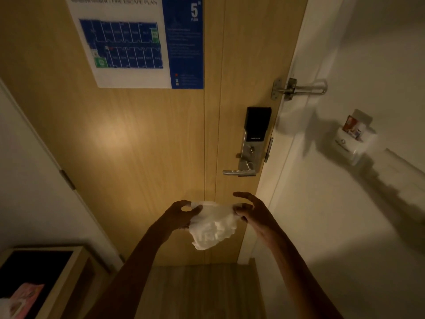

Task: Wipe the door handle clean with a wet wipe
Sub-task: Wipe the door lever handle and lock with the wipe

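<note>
Dim hotel entryway: wooden door (138,157) w/ fire escape plan (135,40), white wall (345,215) at right. Lever door handle (238,172) lay horizontal, free end pointing left, under the electronic lock (255,137). Below it, left hand (181,214) and right hand (249,211) each pinched a top corner of the wet wipe (213,226), stretched betw. them, clear of the handle.

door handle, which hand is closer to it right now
Right. The right hand is just below the handle, pinching one end of the wipe. The left hand holds the other end, lower and further left of the handle.
</note>
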`<action>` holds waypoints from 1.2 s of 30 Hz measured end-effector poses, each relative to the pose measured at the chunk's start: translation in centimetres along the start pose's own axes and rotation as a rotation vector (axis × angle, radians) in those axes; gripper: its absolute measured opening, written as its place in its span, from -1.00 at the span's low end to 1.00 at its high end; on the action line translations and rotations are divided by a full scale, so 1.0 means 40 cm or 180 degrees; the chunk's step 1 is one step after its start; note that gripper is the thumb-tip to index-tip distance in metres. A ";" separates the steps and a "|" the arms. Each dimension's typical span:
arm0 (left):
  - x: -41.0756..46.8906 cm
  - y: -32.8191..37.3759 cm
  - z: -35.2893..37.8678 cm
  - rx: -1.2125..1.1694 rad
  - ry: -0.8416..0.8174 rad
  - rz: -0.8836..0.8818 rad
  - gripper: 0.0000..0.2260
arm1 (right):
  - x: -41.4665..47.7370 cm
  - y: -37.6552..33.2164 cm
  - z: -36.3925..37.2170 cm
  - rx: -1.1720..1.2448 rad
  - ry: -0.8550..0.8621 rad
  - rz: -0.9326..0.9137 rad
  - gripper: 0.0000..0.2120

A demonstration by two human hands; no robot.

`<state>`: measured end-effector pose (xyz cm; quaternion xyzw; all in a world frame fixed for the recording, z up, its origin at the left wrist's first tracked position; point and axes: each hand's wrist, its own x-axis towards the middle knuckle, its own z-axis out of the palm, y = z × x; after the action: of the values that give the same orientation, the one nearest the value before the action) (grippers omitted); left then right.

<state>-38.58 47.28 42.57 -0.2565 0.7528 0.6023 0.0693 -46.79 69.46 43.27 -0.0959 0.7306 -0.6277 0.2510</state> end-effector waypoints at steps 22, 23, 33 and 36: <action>0.181 0.075 0.006 0.0765 -0.0450 0.1198 -0.67 | 0.160 -0.029 -0.068 -0.1339 -0.0057 -0.0333 -0.57; 0.190 0.071 0.007 0.0963 -0.0522 0.1252 -0.66 | 0.169 -0.022 -0.071 -0.1515 -0.0051 -0.0423 -0.59; 0.277 0.042 0.057 0.1615 0.0326 0.1678 -0.80 | 0.216 0.052 -0.114 -0.2318 0.0661 -0.0892 -0.88; 0.291 0.051 0.070 0.1723 0.0403 0.1624 -0.78 | 0.231 0.060 -0.147 -0.2381 0.0805 -0.1121 -0.89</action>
<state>-50.10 46.68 38.81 -0.0699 0.9272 0.3624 -0.0644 -57.16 70.83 39.17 -0.2259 0.9053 -0.3597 -0.0035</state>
